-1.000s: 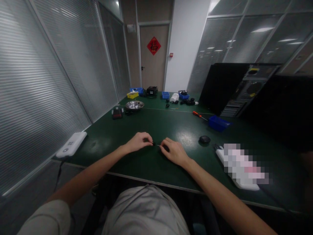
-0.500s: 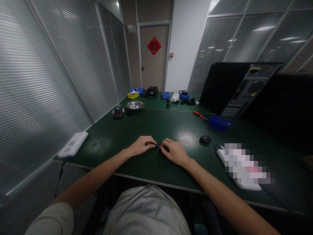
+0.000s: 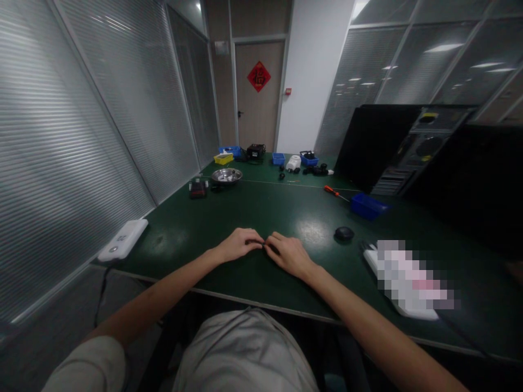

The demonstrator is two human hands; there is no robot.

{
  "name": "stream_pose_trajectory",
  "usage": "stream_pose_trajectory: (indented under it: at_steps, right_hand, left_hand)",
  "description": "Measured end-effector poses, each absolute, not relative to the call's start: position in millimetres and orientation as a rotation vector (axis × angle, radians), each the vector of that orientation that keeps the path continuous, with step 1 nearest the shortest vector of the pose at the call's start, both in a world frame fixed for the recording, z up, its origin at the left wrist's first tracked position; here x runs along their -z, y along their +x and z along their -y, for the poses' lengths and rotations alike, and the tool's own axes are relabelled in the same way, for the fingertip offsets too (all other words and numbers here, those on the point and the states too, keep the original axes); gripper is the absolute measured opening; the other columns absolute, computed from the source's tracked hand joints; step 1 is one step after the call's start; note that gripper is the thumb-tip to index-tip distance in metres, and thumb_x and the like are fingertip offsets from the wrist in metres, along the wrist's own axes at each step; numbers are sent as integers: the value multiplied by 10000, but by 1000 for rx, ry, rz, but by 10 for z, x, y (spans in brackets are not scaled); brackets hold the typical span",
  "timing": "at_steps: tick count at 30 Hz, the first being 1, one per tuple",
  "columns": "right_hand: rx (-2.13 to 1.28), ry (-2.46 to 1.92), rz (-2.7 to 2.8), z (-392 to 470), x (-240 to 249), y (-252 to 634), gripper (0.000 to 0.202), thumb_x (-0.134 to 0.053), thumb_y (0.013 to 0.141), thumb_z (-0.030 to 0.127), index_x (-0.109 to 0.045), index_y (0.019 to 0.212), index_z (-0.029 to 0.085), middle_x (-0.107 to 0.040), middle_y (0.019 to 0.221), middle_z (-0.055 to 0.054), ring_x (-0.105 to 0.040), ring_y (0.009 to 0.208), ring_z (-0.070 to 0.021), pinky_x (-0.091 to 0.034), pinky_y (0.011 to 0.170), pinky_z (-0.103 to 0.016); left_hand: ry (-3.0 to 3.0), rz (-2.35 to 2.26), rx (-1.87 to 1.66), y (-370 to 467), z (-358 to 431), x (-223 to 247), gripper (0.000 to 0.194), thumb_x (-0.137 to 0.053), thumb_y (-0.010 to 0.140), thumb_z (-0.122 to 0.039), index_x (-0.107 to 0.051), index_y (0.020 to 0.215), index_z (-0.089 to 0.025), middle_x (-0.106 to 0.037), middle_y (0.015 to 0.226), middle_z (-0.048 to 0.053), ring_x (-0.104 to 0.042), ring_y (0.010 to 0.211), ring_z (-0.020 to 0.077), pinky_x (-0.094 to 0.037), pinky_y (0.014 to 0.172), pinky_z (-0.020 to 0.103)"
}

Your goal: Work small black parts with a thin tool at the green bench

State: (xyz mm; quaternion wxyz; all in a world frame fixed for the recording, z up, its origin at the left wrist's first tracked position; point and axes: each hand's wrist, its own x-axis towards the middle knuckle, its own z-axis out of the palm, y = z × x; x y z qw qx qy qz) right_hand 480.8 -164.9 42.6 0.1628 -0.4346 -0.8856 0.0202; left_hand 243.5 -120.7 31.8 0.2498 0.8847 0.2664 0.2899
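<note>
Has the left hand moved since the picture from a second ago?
Yes: judged against the resting black rounded object, the left hand has shifted slightly right, toward that object.

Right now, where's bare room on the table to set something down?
Free: between the left hand and the metal bowl, and from that hand to the white device at left. Crowded: far end, with yellow bin and black box; right side, with screwdriver, blue tray and black round object.
</note>
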Motion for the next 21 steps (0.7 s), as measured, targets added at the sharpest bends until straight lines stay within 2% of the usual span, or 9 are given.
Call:
stream_pose_trajectory:
  at_steps: [10,15,21]
  right_hand:
    - [-84,-1220,2477,1650,-419,4800,191,-469,1083,346,-618,1093,227,-645,1026,-29,-630,792,-150,-368,666,-265]
    - [-94,-1230,2468,1653,-421,4813,191,-479,1077,350,-627,1056,230,-643,1011,-22,-613,757,-140,-347,639,-261]
    - [-87,-1245,2470,1639,-422,4813,193,-486,1073,355,-635,1040,237,-647,1000,-17,-614,768,-144,-350,642,-264]
  left_hand:
    - [2280,-709,-870,2442,1223,-351,208,-653,977,-330,-806,1045,-207,-753,1065,68,-698,983,189,-516,924,304]
    - [2328,-862,-949,2392,1133,-341,234,-629,992,-333,-792,1105,-210,-730,1056,73,-679,928,181,-534,834,302]
    - [2655,-909,-768,2355,997,-280,238,-556,1024,-259,-764,1127,-207,-723,1097,74,-642,1057,204,-519,951,350]
